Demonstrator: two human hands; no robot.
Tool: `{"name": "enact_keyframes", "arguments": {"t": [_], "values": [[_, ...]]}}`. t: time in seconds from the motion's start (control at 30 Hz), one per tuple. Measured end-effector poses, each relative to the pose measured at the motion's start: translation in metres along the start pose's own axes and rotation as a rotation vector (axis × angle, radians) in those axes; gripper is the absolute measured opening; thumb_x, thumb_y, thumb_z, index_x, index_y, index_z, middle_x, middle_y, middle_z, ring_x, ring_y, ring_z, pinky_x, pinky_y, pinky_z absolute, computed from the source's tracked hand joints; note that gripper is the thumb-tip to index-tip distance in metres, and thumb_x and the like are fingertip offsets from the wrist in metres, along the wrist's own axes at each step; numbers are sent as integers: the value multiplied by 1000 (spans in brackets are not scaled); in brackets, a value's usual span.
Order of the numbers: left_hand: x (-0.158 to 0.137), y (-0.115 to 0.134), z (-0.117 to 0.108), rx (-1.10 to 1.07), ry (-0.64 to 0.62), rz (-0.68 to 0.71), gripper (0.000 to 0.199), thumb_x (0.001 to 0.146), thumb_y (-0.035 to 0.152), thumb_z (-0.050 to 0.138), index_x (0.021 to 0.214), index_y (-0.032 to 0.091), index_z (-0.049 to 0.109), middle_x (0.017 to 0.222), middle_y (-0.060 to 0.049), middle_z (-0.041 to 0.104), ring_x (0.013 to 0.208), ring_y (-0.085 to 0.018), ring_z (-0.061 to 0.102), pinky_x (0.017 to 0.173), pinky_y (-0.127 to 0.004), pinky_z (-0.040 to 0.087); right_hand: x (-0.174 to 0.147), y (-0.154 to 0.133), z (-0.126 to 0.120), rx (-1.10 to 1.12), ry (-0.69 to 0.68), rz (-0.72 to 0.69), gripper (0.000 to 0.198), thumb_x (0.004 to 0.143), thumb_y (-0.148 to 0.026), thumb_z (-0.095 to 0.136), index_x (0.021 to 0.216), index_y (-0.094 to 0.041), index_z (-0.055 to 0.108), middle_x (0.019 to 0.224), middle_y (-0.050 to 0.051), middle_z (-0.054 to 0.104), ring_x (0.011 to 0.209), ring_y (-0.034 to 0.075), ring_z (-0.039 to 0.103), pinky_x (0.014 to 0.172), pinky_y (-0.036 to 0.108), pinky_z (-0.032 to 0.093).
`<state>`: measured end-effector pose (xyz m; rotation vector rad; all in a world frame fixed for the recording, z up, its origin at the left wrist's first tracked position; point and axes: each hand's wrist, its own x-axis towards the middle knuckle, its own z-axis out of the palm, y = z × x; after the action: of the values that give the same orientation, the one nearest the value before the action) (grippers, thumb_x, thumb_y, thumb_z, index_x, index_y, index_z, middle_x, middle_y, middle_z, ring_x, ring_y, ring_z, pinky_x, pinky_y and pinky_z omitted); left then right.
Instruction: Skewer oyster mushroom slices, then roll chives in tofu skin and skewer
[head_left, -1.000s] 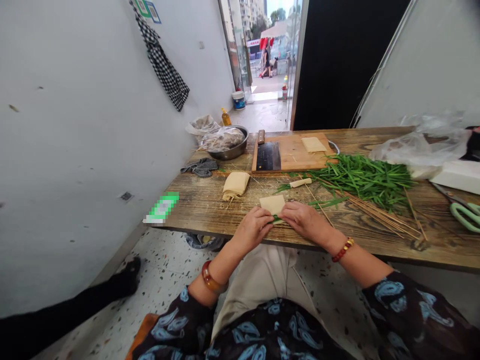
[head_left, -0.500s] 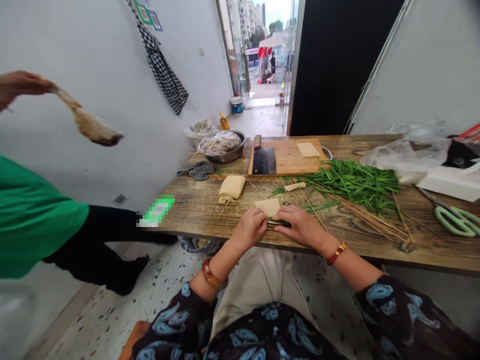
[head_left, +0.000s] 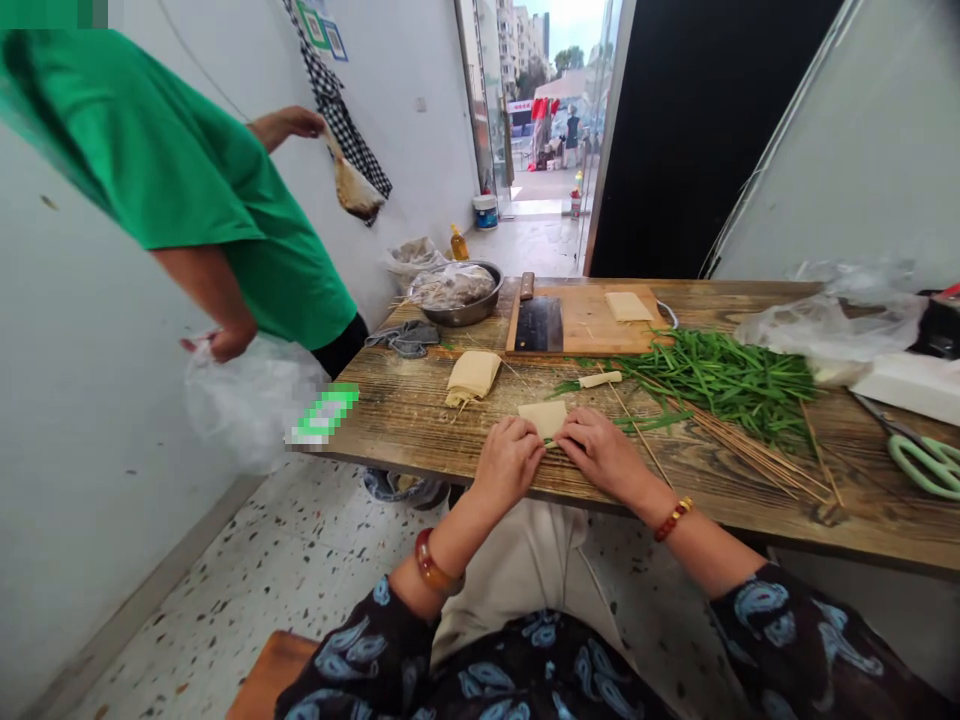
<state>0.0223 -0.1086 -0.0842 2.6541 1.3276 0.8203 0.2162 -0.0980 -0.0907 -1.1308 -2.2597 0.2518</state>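
My left hand [head_left: 510, 460] and my right hand [head_left: 600, 452] are side by side at the table's front edge, fingers curled and pinching the near edge of a pale yellow tofu sheet [head_left: 543, 416]. Green chive stalks show at that edge between my fingertips, partly rolled in. Left of my hands lies a stack of tofu sheets [head_left: 474, 374]. A finished tofu roll [head_left: 600, 380] with chives sticking out rests just beyond my right hand. Farther right are a heap of chives [head_left: 727, 375] and thin wooden skewers [head_left: 739, 450].
A cutting board [head_left: 585, 318] bears a cleaver [head_left: 540, 325] and a tofu sheet. A metal bowl [head_left: 469, 312] holds a plastic-wrapped bundle. Green-handled scissors [head_left: 928, 466] lie right. At left, a person in a green shirt [head_left: 225, 210] carries a plastic bag [head_left: 251, 395] and a brownish object [head_left: 356, 190].
The green-shirted person has moved right, along the wall, with the brownish object; a plastic bag now shows clearly in the other hand. My fingers have rolled the tofu sheet's edge slightly, covering more chives.
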Motion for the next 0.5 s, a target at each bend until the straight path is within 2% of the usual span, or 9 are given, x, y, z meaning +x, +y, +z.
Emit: {"name": "enact_keyframes", "arguments": {"t": [0.23,0.5], "values": [[7,-6,8,-128,16,-149,21,88,21,51,70,18,61,79,-5,59,81,-18,53,74,-32,43,3,-1,3,-13,-4,38,18,92,-22,51,80,-20,64,82,6,63,83,20,55,78,34,42],[9,2,7,-95,36,-263,7,85,17,50,81,20,56,79,-1,60,77,-18,53,69,-30,38,1,5,6,29,17,56,15,92,-23,51,87,-21,65,84,5,67,82,21,58,75,34,43]]}}
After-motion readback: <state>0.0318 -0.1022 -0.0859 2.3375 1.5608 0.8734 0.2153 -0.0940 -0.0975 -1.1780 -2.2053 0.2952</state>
